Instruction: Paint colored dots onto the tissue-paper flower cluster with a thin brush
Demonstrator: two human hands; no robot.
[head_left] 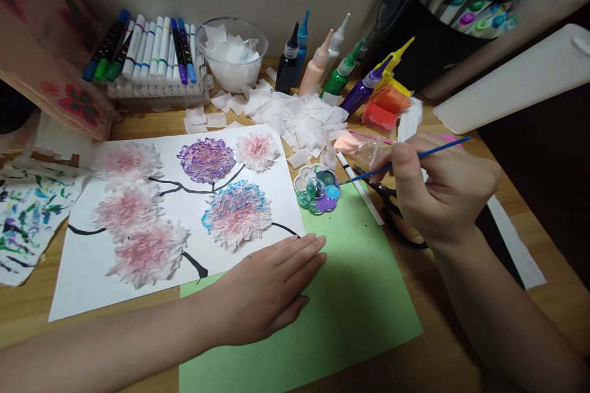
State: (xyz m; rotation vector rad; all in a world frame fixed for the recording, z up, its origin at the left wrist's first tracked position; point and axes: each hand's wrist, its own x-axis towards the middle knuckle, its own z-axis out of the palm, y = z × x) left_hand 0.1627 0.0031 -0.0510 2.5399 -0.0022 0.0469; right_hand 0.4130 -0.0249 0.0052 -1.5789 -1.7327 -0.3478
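Note:
My right hand (437, 193) holds a thin blue paintbrush (442, 147), its tip at a small flower-shaped paint palette (318, 189) with green, blue and purple paint. My left hand (270, 288) lies flat, fingers together, pressing the lower right corner of a white sheet (83, 270) where it meets a green paper (350, 295). On the white sheet are several fluffy tissue flowers: pink ones, a purple one (206, 159) and a blue-edged one (237, 214), joined by black painted branches.
Paint bottles (318, 64) stand at the back beside a bowl of tissue (232, 52) and a rack of markers (152, 49). Loose tissue squares (295, 113) lie behind the palette. Black scissors (396, 215) sit under my right hand. A paint-smeared paper (25, 215) lies left.

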